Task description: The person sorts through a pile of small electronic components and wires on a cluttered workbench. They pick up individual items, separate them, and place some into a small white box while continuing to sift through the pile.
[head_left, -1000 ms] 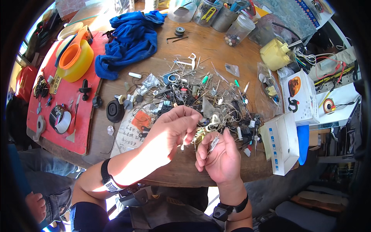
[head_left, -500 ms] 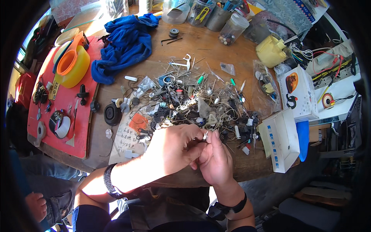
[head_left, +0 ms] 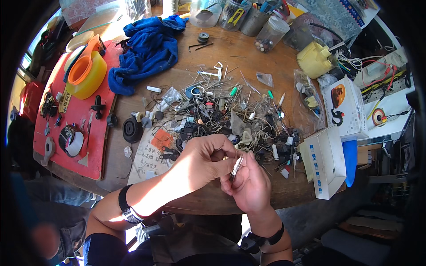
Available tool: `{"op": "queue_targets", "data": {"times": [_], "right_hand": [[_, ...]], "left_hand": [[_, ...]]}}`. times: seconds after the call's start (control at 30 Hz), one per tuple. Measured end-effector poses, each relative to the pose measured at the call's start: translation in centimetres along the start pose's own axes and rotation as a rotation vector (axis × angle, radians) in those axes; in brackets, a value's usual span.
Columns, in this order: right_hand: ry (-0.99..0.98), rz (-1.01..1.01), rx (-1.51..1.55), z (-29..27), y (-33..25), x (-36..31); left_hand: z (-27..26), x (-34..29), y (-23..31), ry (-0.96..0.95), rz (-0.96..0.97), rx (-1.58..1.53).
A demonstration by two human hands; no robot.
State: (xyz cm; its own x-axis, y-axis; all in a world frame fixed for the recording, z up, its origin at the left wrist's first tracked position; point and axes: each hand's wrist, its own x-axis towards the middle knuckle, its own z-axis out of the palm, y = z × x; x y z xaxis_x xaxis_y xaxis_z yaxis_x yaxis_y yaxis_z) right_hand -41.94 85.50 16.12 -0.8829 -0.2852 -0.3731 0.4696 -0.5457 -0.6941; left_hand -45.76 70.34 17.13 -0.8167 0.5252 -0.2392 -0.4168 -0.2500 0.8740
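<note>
Both hands meet just above the near edge of the round wooden bench (head_left: 248, 57). The left hand (head_left: 202, 162) and right hand (head_left: 250, 184) pinch a small slim metal piece (head_left: 236, 167) between their fingertips, its long axis tilted steeply, the heap of small parts (head_left: 230, 115) just beyond.

A round wooden table (head_left: 248, 57) fills the middle of the view, and strong sunlight falls on its far side. A red mat (head_left: 66, 128) covers the table's left part. To the right stands a white shelf (head_left: 390, 102) with wires. Below, the floor (head_left: 337, 221) is grey and in shadow.
</note>
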Motion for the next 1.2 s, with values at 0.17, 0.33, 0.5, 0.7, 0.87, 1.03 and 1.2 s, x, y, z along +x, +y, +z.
{"op": "queue_targets", "data": {"times": [0.17,0.33,0.5,0.7,0.87,1.03,1.2], "right_hand": [[0.021,0.017,0.042,-0.2,0.0,0.0],[-0.032,0.016,0.037,-0.5,-0.2,0.1],[-0.029,0.039,0.105,-0.3,-0.4,-0.1],[0.026,0.029,0.101,-0.2,-0.4,-0.1],[-0.045,0.042,0.071,-0.3,-0.4,0.0],[-0.015,0.054,-0.050,-0.2,-0.6,-0.2],[-0.013,0.056,-0.061,-0.2,-0.4,-0.2]], "left_hand": [[0.0,-0.2,-0.3,-0.016,0.159,-0.046],[0.2,-0.7,-0.4,-0.048,0.282,-0.026],[0.1,-0.2,-0.7,-0.013,0.461,0.377],[0.0,-0.2,-0.6,-0.071,0.335,0.326],[0.2,-0.2,0.1,0.037,0.221,0.334],[0.1,-0.2,0.3,0.000,0.123,0.285],[-0.2,0.1,0.0,0.009,0.077,0.356]]}}
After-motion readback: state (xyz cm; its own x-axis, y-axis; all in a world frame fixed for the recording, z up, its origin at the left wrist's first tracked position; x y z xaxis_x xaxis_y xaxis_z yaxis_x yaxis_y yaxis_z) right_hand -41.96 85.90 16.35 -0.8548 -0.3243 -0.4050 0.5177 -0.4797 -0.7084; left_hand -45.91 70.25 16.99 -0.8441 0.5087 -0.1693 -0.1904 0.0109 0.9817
